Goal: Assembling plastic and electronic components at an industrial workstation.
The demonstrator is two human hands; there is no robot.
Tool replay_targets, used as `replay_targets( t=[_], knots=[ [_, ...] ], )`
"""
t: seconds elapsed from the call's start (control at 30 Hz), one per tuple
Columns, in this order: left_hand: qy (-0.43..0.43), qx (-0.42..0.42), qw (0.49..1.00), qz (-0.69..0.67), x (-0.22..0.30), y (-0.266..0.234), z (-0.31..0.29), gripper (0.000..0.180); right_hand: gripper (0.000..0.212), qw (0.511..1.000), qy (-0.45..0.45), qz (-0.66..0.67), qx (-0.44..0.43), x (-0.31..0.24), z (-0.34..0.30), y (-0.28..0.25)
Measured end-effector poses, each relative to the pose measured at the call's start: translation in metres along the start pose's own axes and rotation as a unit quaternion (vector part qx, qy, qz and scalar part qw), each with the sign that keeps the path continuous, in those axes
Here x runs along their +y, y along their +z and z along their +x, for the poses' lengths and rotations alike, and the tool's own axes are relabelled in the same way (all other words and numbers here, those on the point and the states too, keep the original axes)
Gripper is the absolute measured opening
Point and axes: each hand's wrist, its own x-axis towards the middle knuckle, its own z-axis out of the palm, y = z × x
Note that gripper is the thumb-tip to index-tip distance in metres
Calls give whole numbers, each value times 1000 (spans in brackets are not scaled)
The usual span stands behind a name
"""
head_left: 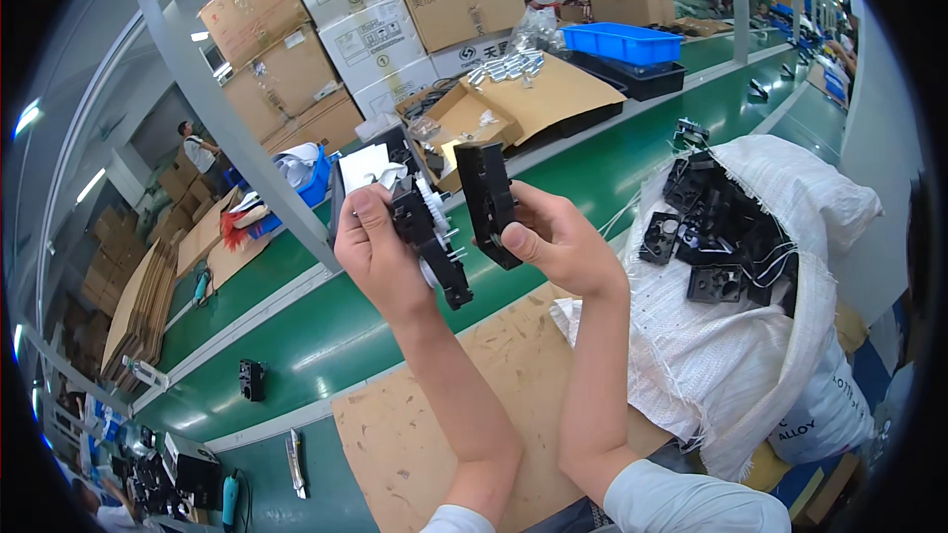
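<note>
My left hand [375, 247] is closed round a black plastic gear assembly [427, 237] with white gears and thin pins along its right side. In my right hand [568, 242] is a flat black plastic housing [486, 202], gripped at its right edge between thumb and fingers. The two parts are held up side by side over the green belt, with a narrow gap between them. Below my forearms lies a brown cardboard sheet [395, 434]. The inner sides of both parts are partly hidden from view.
At right, a white woven sack [681, 355] spills several black plastic parts [716, 281]. One black part [252, 380] sits on the green belt [336, 336]. A utility knife [296, 464] lies front left. Beyond the belt are an open carton [494, 123], a blue bin [622, 42] and stacked boxes [370, 49].
</note>
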Motion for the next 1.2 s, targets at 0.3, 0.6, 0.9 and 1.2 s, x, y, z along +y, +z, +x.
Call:
replay_targets(
  t=[0.3,0.6,0.9,1.2],
  knots=[
    [-1,-3,1000,-6,2,2,0,36,73,999,9,-22,-46,3,2,4],
    [-10,8,1000,0,3,5,-2,36,73,999,-2,-13,-36,1,2,7],
    [-4,8,1000,3,1,2,-1,35,73,999,4,-20,-34,-1,4,8],
    [12,-2,999,37,1,3,-3,37,77,1000,11,-17,-24,-1,4,8]
  ],
)
